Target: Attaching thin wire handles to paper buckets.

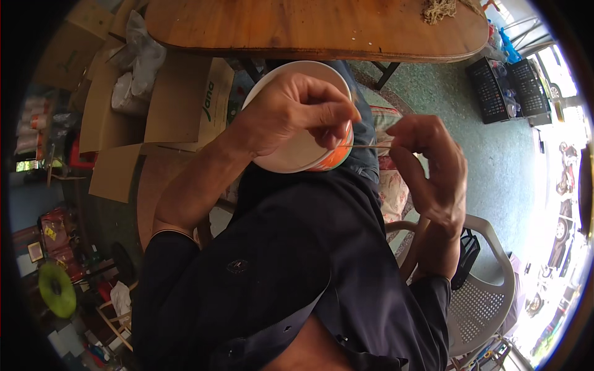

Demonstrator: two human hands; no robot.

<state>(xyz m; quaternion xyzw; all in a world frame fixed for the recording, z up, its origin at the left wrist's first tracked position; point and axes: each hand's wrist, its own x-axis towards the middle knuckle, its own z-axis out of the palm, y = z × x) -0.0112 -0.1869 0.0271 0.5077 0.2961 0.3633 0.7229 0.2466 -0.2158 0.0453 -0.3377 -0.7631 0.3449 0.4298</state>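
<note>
A white bucket (284, 154) with an orange patch on its outer side sits between my thighs, its open top facing up. My left hand (303, 111) is over the bucket, thumb and forefinger pinched and the other fingers curled in. A thin tan strand (369, 146) runs nearly level from beneath the left fingers, past the bucket's right rim, to my right hand (428, 162). There the thumb and fingertips close on its end. A small blurred tan bit shows just above the left fingertips. What lies deeper in the bucket is hidden by my left hand.
Ahead stands a wooden table (309, 31) with a tangle of tan strands (439, 10) at its far right. Open cardboard boxes (173, 102) and a clear plastic bag (146, 55) are on the left. A black crate (495, 93) and a grey chair (482, 303) are on the right.
</note>
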